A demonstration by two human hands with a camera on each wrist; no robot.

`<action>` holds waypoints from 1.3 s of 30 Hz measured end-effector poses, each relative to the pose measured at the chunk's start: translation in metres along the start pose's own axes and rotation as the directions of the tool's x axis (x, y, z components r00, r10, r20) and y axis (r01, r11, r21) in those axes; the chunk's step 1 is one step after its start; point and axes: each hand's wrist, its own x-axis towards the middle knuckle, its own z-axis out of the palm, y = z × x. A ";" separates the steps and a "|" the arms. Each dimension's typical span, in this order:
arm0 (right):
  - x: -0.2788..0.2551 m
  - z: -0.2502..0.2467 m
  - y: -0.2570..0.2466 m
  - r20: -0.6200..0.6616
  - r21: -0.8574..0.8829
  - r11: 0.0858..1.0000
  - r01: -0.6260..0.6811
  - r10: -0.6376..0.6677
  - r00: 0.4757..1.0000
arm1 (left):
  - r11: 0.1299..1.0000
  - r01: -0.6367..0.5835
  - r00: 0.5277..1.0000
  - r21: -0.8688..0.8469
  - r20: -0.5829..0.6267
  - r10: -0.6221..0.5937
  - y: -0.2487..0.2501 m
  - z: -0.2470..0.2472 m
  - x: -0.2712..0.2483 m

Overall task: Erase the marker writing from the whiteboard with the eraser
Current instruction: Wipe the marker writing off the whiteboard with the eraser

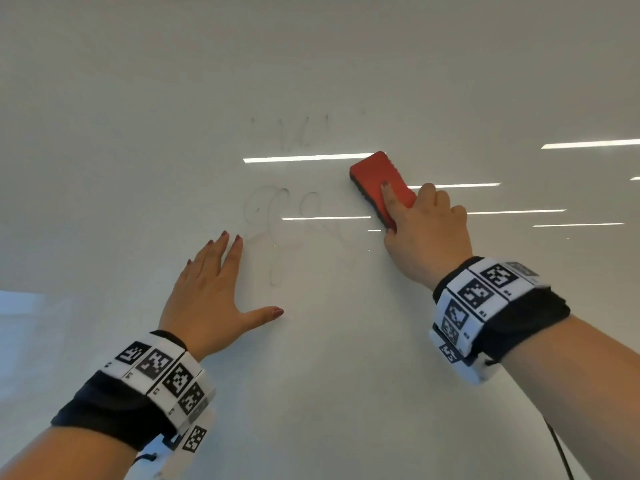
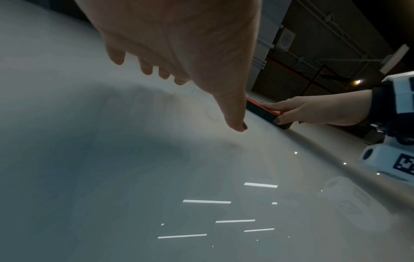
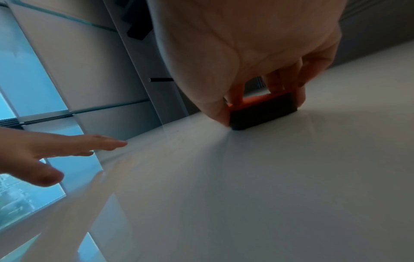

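A red eraser (image 1: 375, 174) with a dark felt base lies flat against the whiteboard (image 1: 329, 358). My right hand (image 1: 420, 230) grips its lower end, index finger stretched along its red back, thumb and other fingers on its sides; the right wrist view shows the eraser (image 3: 264, 109) pinched between them. Faint grey marker traces (image 1: 277, 216) remain left of the eraser, with more faint strokes (image 1: 291, 133) above. My left hand (image 1: 214, 289) lies flat on the board with fingers spread, just left of the traces. From the left wrist view the eraser (image 2: 266, 113) sits beyond my thumb.
Bright strip-light reflections (image 1: 304, 157) cross the glossy board. The board's edge and a window (image 3: 27, 99) appear beyond my left hand (image 3: 44, 152) in the right wrist view. A thin black cable (image 1: 561, 448) hangs at the lower right.
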 end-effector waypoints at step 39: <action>-0.045 0.010 -0.083 -0.112 0.124 0.957 0.261 -0.247 0.962 | 0.996 -0.056 0.998 -0.074 -0.035 0.054 -0.012 0.016 0.001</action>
